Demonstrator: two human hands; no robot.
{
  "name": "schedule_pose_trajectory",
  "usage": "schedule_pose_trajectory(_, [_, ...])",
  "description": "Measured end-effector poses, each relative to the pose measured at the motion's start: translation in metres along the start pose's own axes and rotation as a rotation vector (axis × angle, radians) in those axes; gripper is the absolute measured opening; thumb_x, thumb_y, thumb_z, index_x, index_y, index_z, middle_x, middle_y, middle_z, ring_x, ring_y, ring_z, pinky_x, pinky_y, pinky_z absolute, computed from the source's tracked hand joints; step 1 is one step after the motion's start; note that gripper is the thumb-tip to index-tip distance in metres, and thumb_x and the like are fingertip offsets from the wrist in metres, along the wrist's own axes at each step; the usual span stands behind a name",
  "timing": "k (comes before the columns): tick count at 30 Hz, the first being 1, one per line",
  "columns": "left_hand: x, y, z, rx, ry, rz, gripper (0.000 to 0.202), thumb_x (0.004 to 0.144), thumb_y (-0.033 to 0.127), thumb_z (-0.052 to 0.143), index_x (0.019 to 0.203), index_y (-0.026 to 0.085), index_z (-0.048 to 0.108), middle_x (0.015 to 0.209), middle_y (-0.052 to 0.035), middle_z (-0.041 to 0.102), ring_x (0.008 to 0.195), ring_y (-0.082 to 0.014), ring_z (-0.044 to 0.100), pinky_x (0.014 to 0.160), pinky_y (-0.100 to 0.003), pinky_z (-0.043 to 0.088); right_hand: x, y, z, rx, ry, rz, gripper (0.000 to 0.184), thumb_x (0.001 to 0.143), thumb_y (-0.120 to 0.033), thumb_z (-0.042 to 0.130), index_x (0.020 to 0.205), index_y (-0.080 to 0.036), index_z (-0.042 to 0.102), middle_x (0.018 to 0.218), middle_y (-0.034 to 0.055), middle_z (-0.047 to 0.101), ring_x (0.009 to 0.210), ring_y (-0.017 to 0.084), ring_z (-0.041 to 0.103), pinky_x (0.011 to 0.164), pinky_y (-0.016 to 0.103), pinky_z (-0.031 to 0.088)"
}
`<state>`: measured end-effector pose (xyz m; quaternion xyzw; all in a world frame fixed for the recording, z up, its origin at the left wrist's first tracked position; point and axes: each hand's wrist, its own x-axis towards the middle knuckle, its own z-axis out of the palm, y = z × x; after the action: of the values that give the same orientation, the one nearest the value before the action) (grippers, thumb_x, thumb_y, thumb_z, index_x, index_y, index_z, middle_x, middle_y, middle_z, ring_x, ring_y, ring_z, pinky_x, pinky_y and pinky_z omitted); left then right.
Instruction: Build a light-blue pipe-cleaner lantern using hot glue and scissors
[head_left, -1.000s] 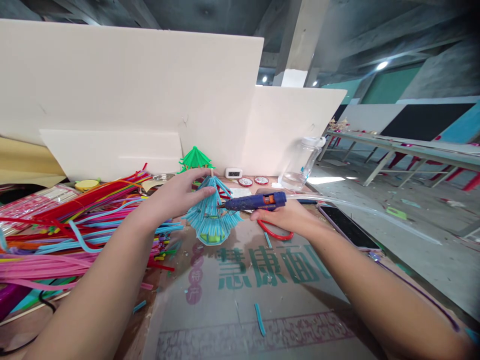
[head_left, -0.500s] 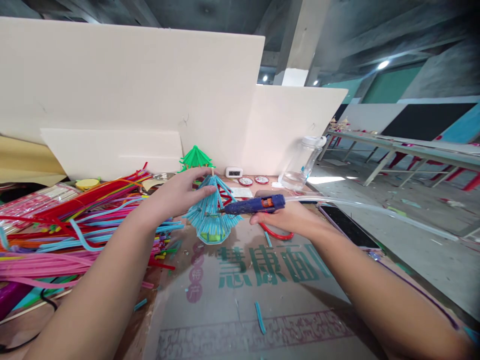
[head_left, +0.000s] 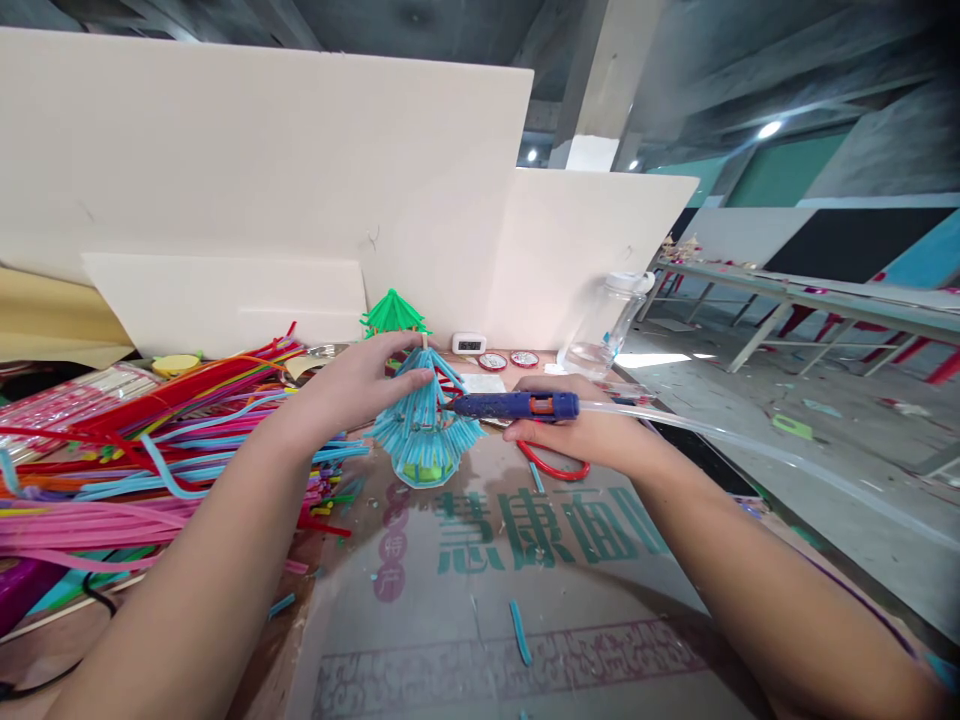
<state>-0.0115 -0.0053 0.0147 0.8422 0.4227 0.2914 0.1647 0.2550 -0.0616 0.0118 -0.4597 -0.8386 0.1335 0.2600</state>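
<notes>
A small blue pavilion-shaped model made of straws (head_left: pixel 422 430) stands on the cardboard sheet (head_left: pixel 525 590). My left hand (head_left: pixel 358 382) curls over its top and left side and holds it. My right hand (head_left: pixel 577 425) grips a blue hot-glue gun (head_left: pixel 517 405) with an orange trigger part. Its nozzle points left and touches the model's right side. A clear glue stick (head_left: pixel 720 440) trails from the gun's back to the right.
A heap of coloured straws (head_left: pixel 142 450) covers the left of the table. Behind stand a green straw model (head_left: pixel 391 314), a small clock (head_left: pixel 469 343), round red lids (head_left: pixel 507 359) and a clear bottle (head_left: pixel 604 325). Red scissors (head_left: pixel 555 465) lie under my right hand. White boards (head_left: pixel 262 170) back the table.
The glue gun has tilted more level and its nozzle has shifted slightly up along the model. My left hand stays on the model.
</notes>
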Motion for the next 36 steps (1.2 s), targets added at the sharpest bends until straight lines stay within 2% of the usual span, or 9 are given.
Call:
schedule_pose_trajectory(6, [0.001,-0.001,0.000,0.001,0.012,-0.002,0.050,0.086,0.054,0.052,0.128,0.027,0.057,0.129,-0.0038,0.063,0.110,-0.0278,0.063,0.090,-0.038,0.052,-0.001,0.004,0.001,-0.022,0.004,-0.063,0.030,0.081,-0.047,0.069,0.079,-0.017,0.063,0.070,-0.0008,0.061,0.063,0.013,0.053,0.060,0.025,0.037])
schedule_pose_trajectory(12, [0.000,0.000,0.000,0.048,0.016,0.003,0.049,0.087,0.054,0.051,0.127,0.026,0.057,0.129,-0.0041,0.063,0.110,-0.0274,0.062,0.091,-0.039,0.051,-0.001,0.000,0.001,-0.131,0.027,-0.050,0.035,0.080,-0.051,0.069,0.084,-0.018,0.062,0.073,0.0004,0.062,0.065,0.014,0.052,0.059,0.025,0.033])
schedule_pose_trajectory(15, [0.000,0.000,0.000,0.067,0.035,0.017,0.050,0.086,0.054,0.052,0.128,0.026,0.057,0.132,-0.0043,0.061,0.115,-0.0282,0.060,0.094,-0.039,0.049,-0.002,-0.003,0.000,-0.177,0.019,-0.067,0.035,0.080,-0.053,0.068,0.087,-0.019,0.062,0.077,0.0003,0.064,0.068,0.015,0.054,0.060,0.025,0.033])
schedule_pose_trajectory(25, [-0.001,0.000,0.000,0.067,0.034,0.011,0.049,0.087,0.053,0.052,0.128,0.027,0.057,0.131,-0.0041,0.062,0.112,-0.0272,0.062,0.093,-0.039,0.050,-0.004,-0.003,0.002,-0.235,0.076,-0.080,0.039,0.079,-0.055,0.070,0.096,-0.022,0.061,0.083,0.0010,0.068,0.073,0.018,0.060,0.063,0.026,0.035])
schedule_pose_trajectory(36, [0.001,-0.001,0.001,0.076,0.045,0.021,0.049,0.087,0.054,0.052,0.128,0.026,0.057,0.133,-0.0043,0.061,0.118,-0.0282,0.058,0.099,-0.041,0.048,-0.005,-0.006,0.002,-0.314,0.097,-0.119,0.038,0.077,-0.053,0.072,0.092,-0.020,0.062,0.079,0.0014,0.068,0.070,0.017,0.060,0.062,0.026,0.034])
